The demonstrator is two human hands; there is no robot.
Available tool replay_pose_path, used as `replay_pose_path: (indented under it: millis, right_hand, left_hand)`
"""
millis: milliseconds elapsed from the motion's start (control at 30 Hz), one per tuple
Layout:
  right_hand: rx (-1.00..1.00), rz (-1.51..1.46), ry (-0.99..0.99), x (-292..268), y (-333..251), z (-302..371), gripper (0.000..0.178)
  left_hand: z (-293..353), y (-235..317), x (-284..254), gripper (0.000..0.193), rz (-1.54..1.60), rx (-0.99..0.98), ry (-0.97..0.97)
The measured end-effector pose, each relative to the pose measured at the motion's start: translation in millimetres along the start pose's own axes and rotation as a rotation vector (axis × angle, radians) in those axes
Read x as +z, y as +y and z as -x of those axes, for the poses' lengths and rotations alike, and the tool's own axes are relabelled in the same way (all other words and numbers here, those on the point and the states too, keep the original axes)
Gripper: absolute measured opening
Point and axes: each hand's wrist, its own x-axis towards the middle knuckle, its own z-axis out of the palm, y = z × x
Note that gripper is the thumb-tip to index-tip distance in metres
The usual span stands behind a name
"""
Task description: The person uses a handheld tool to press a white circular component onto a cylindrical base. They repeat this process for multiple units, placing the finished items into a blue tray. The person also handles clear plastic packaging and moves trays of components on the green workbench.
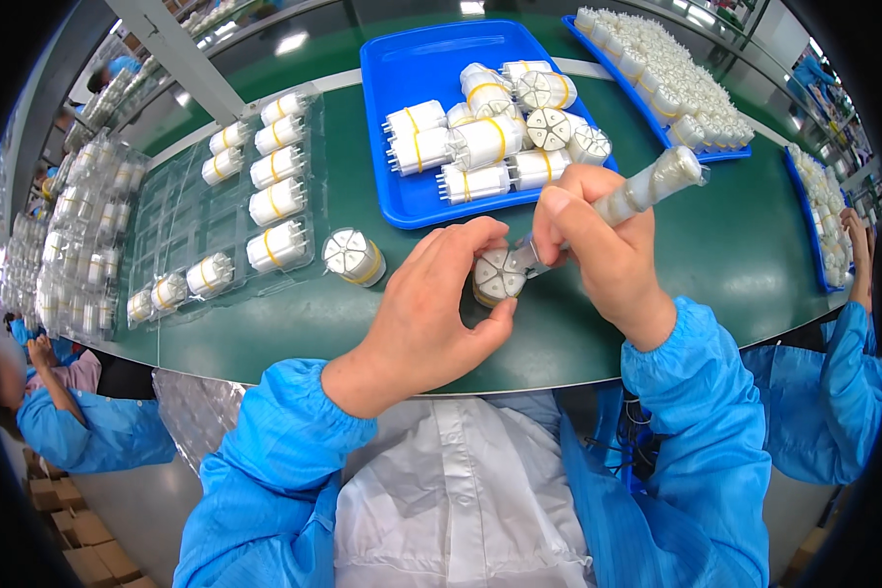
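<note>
Head view. Landmark: central blue tray. Between it and the person: one white cylinder, left hand's grip closed around its sides; right hand's grip closed on one translucent-handled tool. Left of tray: one standing cylinder; one clear blister tray, ten cylinders visible.
</note>
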Motion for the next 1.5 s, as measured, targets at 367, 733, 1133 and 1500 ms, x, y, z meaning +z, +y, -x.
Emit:
replay_pose_path:
  millis: [367,733,1133,1500]
  right_hand:
    - [-0.019,-0.002,0.007,-0.6,-4.3,1.5,0.029]
    - [-0.033,0.054,-0.037,1.4,3.6,3.1,0.029]
    - [-0.04,0.01,-0.035,-1.2,0.9,0.8,0.029]
    - [-0.004,-0.042,0.097,-3.6,-9.2,-6.4,0.032]
  left_hand:
    - [0.4,-1.1,0.4,0.063,-0.066,-0.054,-0.02]
    - [-2.8,3.9,-2.9,0.067,-0.107,-0.118,-0.126]
    - [2.6,-3.6,1.6,0.065,0.087,-0.036,-0.094]
    - [11.2,9.5,-16.4,0.06,-0.007,-0.06,-0.113]
